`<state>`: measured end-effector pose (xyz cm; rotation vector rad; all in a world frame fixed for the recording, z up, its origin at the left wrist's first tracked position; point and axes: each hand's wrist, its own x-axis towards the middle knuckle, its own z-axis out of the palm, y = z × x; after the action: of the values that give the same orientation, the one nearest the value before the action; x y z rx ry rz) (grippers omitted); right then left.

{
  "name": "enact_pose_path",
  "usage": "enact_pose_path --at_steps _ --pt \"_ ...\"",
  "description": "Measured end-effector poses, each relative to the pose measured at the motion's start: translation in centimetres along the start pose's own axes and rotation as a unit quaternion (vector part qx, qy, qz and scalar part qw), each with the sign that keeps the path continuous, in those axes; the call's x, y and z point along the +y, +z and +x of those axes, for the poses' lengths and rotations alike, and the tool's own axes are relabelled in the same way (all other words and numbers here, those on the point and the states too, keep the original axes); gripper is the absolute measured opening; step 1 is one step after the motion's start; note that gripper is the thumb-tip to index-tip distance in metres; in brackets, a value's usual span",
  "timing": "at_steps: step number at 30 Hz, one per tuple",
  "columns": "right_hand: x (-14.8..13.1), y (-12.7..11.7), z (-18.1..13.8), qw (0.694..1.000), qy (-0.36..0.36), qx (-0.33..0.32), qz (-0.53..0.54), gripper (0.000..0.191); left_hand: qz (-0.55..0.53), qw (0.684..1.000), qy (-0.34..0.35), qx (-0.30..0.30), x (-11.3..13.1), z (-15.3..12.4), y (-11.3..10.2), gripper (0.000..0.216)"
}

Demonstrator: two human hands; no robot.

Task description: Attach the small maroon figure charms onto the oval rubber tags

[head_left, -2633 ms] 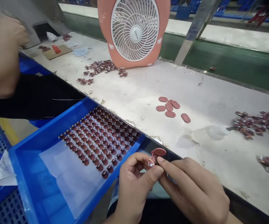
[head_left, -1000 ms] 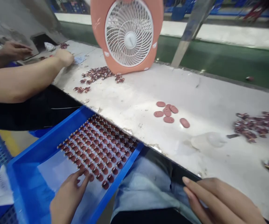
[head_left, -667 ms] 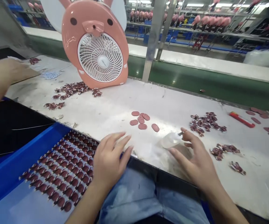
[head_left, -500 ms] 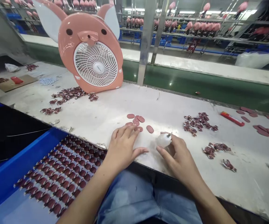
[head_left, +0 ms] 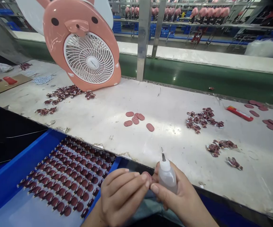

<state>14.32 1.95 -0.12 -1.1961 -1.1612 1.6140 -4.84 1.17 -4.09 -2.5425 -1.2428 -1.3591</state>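
Observation:
Near the table's front edge my left hand [head_left: 123, 195] pinches a small pink oval piece [head_left: 147, 175] between thumb and fingers, partly hidden by them. My right hand [head_left: 182, 195] is wrapped round a translucent white squeeze bottle [head_left: 167, 177] with a thin needle tip pointing up. The right thumb and fingertips reach the pink piece, beside the left fingertips. Ahead of both hands, several flat pink ovals [head_left: 135, 119] lie on the table [head_left: 127, 145], some overlapping, with a single pink oval [head_left: 150, 127] apart to the right.
A pink animal-shaped fan [head_left: 52, 42] stands at the back left, beside a pile of dark red bows [head_left: 65, 92]. More bow piles [head_left: 204, 118] and a red tube-like item [head_left: 240, 113] lie on the right. A blue bin [head_left: 35, 149] holds rows of dark red pieces [head_left: 67, 176] at lower left.
My left hand has come back from the ovals on the table with one in its fingers. My right hand has drawn nearer, tilting the bottle upright. The view has shifted slightly.

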Motion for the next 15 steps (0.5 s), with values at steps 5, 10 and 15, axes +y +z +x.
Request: enact_pose_path --at_steps 5,10,15 --pt "-0.4 0.1 -0.5 0.994 0.058 -0.028 0.088 0.043 -0.217 0.964 -0.155 0.020 1.5 0.4 0.1 0.042" --pt "-0.7 0.2 -1.0 0.985 0.112 -0.046 0.123 0.044 -0.568 0.738 -0.365 -0.018 2.7 0.8 1.0 0.040" --pt "-0.1 0.4 -1.4 0.981 0.143 -0.076 0.104 0.045 -0.668 0.614 -0.421 -0.027 3.2 0.8 1.3 0.030"
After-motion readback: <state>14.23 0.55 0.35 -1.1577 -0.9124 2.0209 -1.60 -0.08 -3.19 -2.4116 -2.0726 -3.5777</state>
